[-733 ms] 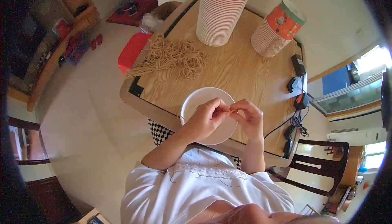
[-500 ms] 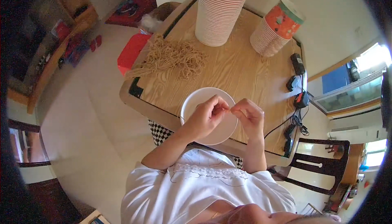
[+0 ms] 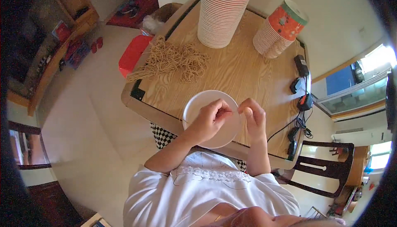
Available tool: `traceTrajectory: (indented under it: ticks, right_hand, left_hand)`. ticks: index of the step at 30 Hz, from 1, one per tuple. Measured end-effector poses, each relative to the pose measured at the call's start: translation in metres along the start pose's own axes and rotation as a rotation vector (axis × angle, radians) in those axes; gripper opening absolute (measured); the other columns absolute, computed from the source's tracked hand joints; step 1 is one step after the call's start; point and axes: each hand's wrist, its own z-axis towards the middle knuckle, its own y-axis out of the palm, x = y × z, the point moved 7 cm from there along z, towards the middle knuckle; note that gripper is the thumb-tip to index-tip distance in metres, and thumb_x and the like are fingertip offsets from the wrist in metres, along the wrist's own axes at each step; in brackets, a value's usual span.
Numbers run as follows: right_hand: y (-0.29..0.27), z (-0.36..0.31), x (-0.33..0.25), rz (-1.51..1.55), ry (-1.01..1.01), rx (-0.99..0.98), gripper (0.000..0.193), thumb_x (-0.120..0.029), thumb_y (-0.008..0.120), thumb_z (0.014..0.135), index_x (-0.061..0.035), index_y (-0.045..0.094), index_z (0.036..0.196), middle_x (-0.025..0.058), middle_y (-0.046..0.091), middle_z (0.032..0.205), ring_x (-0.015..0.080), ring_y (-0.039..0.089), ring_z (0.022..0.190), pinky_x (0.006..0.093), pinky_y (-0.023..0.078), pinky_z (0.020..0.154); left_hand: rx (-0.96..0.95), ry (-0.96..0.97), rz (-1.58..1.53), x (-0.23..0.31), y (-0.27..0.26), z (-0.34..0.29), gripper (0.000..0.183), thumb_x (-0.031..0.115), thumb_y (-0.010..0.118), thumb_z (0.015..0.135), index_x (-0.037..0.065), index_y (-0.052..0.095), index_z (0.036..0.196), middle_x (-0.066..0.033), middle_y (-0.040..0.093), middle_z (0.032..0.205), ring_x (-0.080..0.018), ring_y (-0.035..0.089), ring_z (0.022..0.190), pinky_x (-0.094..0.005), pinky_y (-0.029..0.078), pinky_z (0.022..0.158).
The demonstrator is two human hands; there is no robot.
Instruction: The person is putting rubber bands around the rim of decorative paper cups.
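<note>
A round white paper tub [image 3: 203,98] stands at the table's near edge, its pale inside facing up. Over it, my left hand [image 3: 211,120] pinches thumb and forefinger together. My right hand [image 3: 254,117] is also pinched, close by on the right, above the tub's rim. Whatever thin thing lies between the fingertips is too small to make out. A short brown strand shows at the tub's left rim. Farther left on the table lies a loose tangled heap of brown twine [image 3: 182,63].
Two stacks of orange-printed paper tubs stand at the back: a tall stack [image 3: 221,20] and a shorter, leaning stack [image 3: 275,36]. Power adapters [image 3: 302,65] and black cables line the table's right edge. A dark wooden chair [image 3: 322,167] is at right, a red box [image 3: 134,53] beyond the left edge.
My right hand has drawn slightly away from the left, and its thumb and fingers have shifted. The tub and twine stay in place.
</note>
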Motion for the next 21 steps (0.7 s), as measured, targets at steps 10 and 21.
traceTrajectory:
  ticks: [10, 21]
  right_hand:
    - [-0.001, 0.007, -0.025, 0.035, -0.308, -0.020, 0.016, -0.001, 0.069, 0.066, -0.0028, 0.061, 0.079, 0.0074, 0.060, 0.077, 0.0200, 0.058, 0.074, 0.0295, 0.046, 0.066]
    - [0.000, 0.006, -0.028, -0.163, -0.373, -0.029, 0.007, -0.006, 0.059, 0.076, -0.0020, 0.053, 0.077, 0.0098, 0.054, 0.075, 0.0285, 0.052, 0.073, 0.0356, 0.039, 0.066]
  left_hand:
    - [-0.020, -0.019, -0.066, -0.002, 0.000, 0.002, 0.008, 0.003, 0.056, 0.081, 0.000, 0.050, 0.084, -0.0058, 0.057, 0.077, -0.0107, 0.055, 0.072, -0.0257, 0.046, 0.067]
    - [-0.013, 0.110, 0.140, 0.012, 0.002, 0.012, 0.008, 0.000, 0.054, 0.079, 0.001, 0.050, 0.086, -0.0101, 0.056, 0.077, -0.0186, 0.057, 0.074, -0.0296, 0.045, 0.067]
